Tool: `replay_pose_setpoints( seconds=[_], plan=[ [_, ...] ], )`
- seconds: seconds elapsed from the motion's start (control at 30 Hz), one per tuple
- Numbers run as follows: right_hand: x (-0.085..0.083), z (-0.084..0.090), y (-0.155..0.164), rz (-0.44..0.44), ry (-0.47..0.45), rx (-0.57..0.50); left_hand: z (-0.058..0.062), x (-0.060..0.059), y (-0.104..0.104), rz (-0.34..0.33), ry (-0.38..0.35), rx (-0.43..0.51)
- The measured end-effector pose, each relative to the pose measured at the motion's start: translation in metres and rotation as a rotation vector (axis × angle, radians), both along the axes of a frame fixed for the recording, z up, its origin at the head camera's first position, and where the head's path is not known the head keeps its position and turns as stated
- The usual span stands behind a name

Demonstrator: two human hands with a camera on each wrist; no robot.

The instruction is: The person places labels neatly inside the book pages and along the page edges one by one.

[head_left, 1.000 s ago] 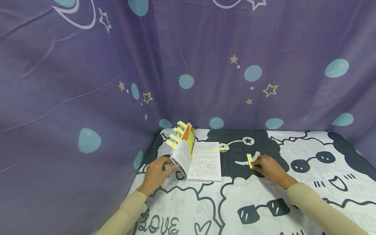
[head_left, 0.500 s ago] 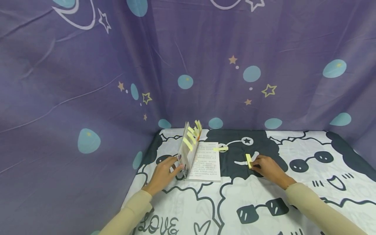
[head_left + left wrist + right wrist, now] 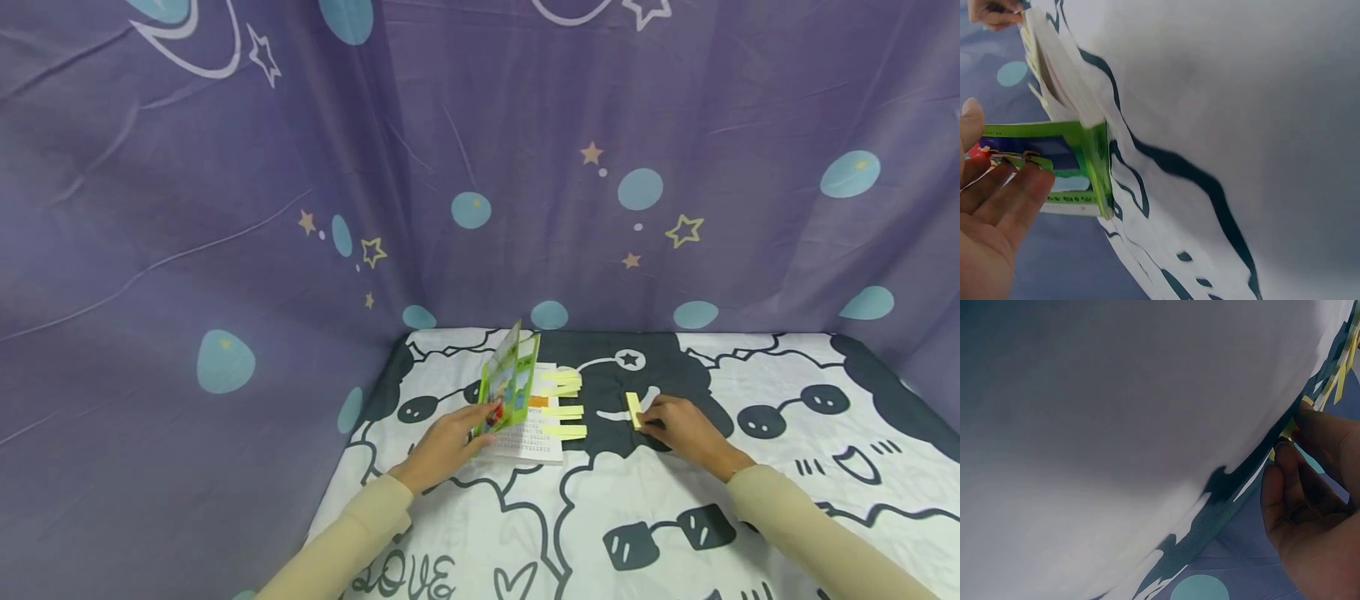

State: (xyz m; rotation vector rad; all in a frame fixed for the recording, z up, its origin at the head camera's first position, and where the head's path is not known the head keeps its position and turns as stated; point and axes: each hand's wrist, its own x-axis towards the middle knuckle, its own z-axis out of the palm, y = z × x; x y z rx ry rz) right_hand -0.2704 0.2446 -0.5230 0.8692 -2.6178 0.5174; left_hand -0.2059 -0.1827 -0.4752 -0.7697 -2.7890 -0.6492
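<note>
A book with a green illustrated cover [image 3: 506,387] lies part open, its cover standing tilted over the printed page [image 3: 517,448]. Against the outer face of that cover rest the extended fingers of my left hand [image 3: 448,443]; the left wrist view shows them on the green cover [image 3: 1072,169] near its spine. Several yellow sticky tabs [image 3: 564,412] stick out past the right edge of the pages, along with an orange one. To the right, my right hand [image 3: 684,429] pinches a narrow yellow pad of sticky notes [image 3: 633,410] on the cloth between thumb and fingers.
Beneath everything spreads a black-and-white cartoon-print cloth [image 3: 465,533]. A purple curtain [image 3: 517,133] with stars and blue spots hangs behind it and along the left side.
My left hand has moved right, turning the block of tabbed pages over onto the right side and bringing the green cover up after it. My right hand stays on the sticky-note pad.
</note>
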Motion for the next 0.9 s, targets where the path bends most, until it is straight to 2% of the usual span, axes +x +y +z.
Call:
replay_pose_setpoints(
  seconds=[0.13,0.33,0.57,0.9],
  plan=[
    [0.000,0.000,-0.001,0.009,0.009,-0.016,-0.004,-0.003,0.007,-0.034,-0.011,-0.080],
    [0.000,0.000,-0.002,0.006,0.020,-0.018,-0.008,-0.008,0.017,-0.098,0.039,-0.149],
    [-0.001,0.000,-0.002,0.002,0.002,-0.012,-0.013,-0.014,0.026,-0.135,0.070,-0.274],
    [0.001,0.001,-0.001,0.000,-0.012,-0.010,-0.018,-0.017,0.032,-0.169,0.083,-0.347]
  ],
)
